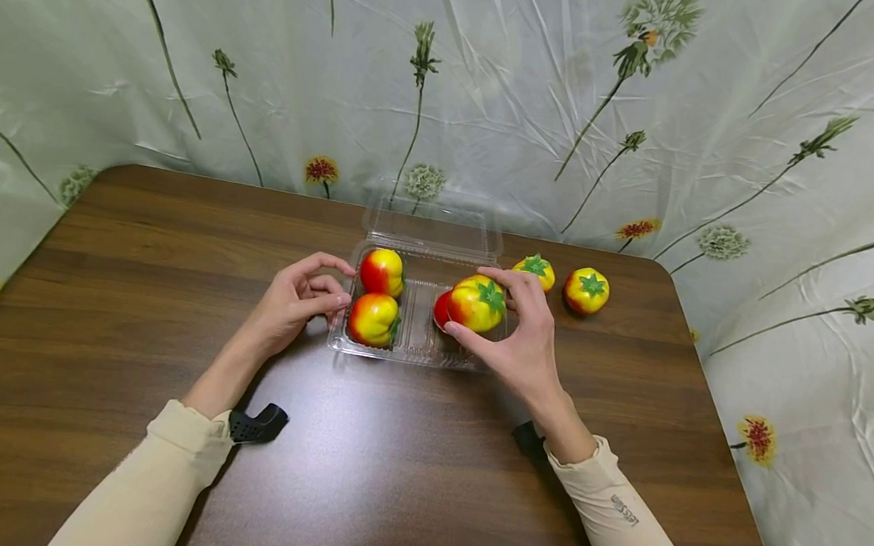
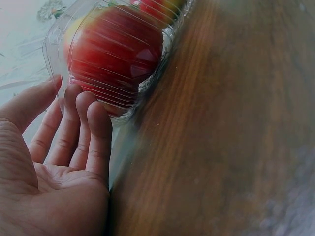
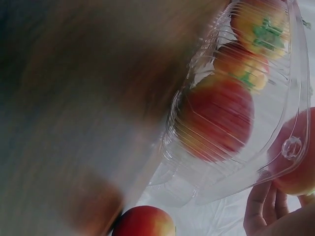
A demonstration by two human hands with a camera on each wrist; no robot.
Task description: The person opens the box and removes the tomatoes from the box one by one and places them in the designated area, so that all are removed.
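A clear plastic clamshell container (image 1: pixel 422 305) stands on the table with its lid (image 1: pixel 436 223) raised at the back. Its left half holds two red-and-yellow fruits, one behind (image 1: pixel 381 271) and one in front (image 1: pixel 373 319). My left hand (image 1: pixel 296 302) touches the container's left edge with fingertips spread apart; in the left wrist view those fingertips lie right by the ribbed wall. My right hand (image 1: pixel 523 337) grips a red-and-yellow fruit with a green calyx (image 1: pixel 476 303) between thumb and fingers, over the right half. Beneath it, another fruit (image 1: pixel 441 309) is partly hidden.
Two more fruits lie on the wooden table (image 1: pixel 410 472) right of the container, one (image 1: pixel 535 268) near my right fingers and one (image 1: pixel 586 291) farther out. A curtain with printed flowers (image 1: pixel 306 73) hangs behind the table's back edge.
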